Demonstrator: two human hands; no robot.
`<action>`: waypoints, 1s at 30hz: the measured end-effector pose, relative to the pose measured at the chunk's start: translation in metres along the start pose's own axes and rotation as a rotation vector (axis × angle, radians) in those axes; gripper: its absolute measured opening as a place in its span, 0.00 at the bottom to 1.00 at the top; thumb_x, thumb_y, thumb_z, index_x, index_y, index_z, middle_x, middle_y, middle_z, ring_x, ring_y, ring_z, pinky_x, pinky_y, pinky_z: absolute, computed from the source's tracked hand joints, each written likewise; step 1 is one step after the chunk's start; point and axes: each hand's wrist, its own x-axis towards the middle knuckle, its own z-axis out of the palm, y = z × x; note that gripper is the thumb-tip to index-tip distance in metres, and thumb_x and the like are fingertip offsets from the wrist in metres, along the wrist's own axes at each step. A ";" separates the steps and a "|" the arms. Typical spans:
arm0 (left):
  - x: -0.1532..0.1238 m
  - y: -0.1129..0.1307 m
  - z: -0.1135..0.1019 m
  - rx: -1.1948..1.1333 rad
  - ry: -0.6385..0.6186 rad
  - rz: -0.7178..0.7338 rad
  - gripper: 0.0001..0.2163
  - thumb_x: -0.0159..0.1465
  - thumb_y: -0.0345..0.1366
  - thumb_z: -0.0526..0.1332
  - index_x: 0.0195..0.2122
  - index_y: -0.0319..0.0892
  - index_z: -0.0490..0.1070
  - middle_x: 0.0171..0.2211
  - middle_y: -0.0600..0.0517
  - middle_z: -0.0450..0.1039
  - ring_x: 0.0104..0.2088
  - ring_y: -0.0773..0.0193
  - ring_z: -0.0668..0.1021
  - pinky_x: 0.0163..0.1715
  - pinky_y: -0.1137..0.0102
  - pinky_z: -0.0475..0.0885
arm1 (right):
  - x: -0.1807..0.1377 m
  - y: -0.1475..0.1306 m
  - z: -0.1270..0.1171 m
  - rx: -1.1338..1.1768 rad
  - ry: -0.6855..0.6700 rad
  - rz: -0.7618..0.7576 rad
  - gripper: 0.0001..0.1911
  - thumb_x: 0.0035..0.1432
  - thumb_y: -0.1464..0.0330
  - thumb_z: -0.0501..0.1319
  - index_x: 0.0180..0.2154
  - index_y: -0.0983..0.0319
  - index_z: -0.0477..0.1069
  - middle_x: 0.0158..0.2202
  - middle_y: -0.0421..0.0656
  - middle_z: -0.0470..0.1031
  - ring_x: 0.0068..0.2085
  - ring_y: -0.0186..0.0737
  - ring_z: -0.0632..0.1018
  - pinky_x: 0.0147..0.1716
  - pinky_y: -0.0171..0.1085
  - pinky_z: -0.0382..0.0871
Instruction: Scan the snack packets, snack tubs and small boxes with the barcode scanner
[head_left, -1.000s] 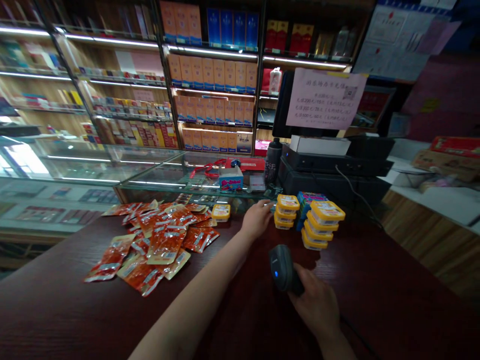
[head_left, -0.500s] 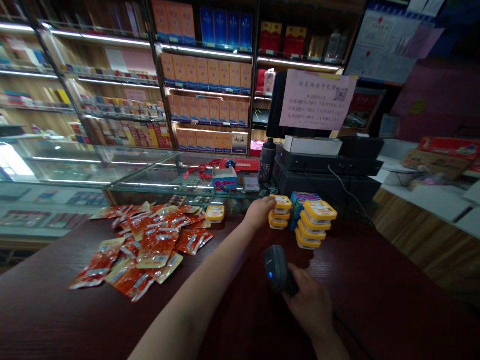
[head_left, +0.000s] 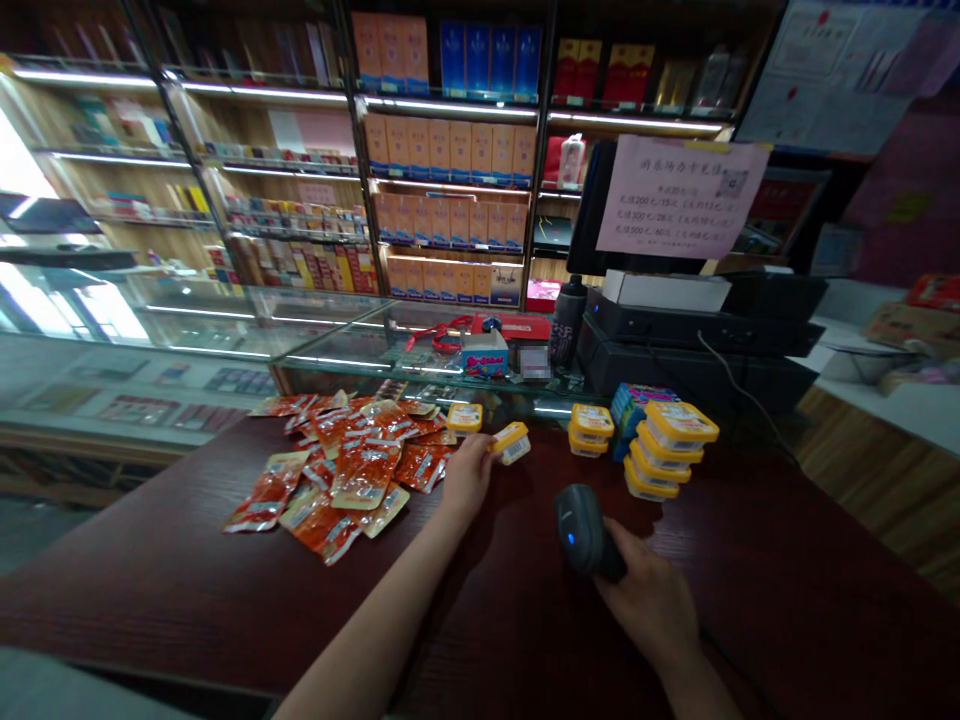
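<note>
One yellow-lidded tub (head_left: 514,445), likely light, stiff and best edge-held, is being pinched by the left hand (head_left: 469,478); the right hand (head_left: 649,597) is gripping a barcode scanner (head_left: 580,527).

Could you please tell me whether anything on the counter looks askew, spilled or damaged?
The red pouches lie in a jumbled heap on the counter, overlapping at mixed angles. The taller stack of yellow-lidded tubs seems askew, its upper tubs stepping rightward, though the camera angle may exaggerate that. I see no spill or damage.
</note>
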 end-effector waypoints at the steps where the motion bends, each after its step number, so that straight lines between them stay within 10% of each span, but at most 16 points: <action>1: -0.003 -0.003 0.000 -0.005 0.004 -0.007 0.06 0.61 0.29 0.57 0.37 0.42 0.71 0.38 0.48 0.74 0.39 0.61 0.77 0.40 0.68 0.72 | 0.001 -0.004 -0.003 0.040 -0.011 0.027 0.22 0.53 0.69 0.57 0.52 0.57 0.66 0.43 0.43 0.79 0.40 0.47 0.80 0.37 0.42 0.70; 14: -0.017 -0.010 0.000 -0.039 0.020 -0.153 0.07 0.60 0.29 0.59 0.39 0.43 0.73 0.40 0.50 0.76 0.40 0.62 0.77 0.42 0.68 0.71 | 0.008 -0.052 -0.013 0.621 -0.137 0.148 0.18 0.48 0.60 0.63 0.40 0.62 0.75 0.40 0.45 0.80 0.41 0.47 0.79 0.42 0.41 0.71; 24: -0.018 -0.012 0.000 -0.019 0.046 -0.116 0.07 0.60 0.30 0.61 0.39 0.43 0.73 0.40 0.50 0.77 0.40 0.61 0.78 0.42 0.66 0.72 | 0.007 -0.048 -0.026 0.465 -0.240 0.019 0.17 0.53 0.62 0.60 0.45 0.61 0.72 0.42 0.45 0.79 0.43 0.45 0.79 0.41 0.38 0.71; 30: -0.020 -0.019 0.004 -0.076 0.070 -0.047 0.08 0.60 0.27 0.59 0.40 0.42 0.72 0.40 0.49 0.76 0.41 0.61 0.77 0.44 0.65 0.73 | 0.006 -0.022 -0.010 0.014 0.003 -0.073 0.17 0.53 0.67 0.56 0.46 0.58 0.69 0.40 0.44 0.79 0.38 0.48 0.80 0.33 0.41 0.70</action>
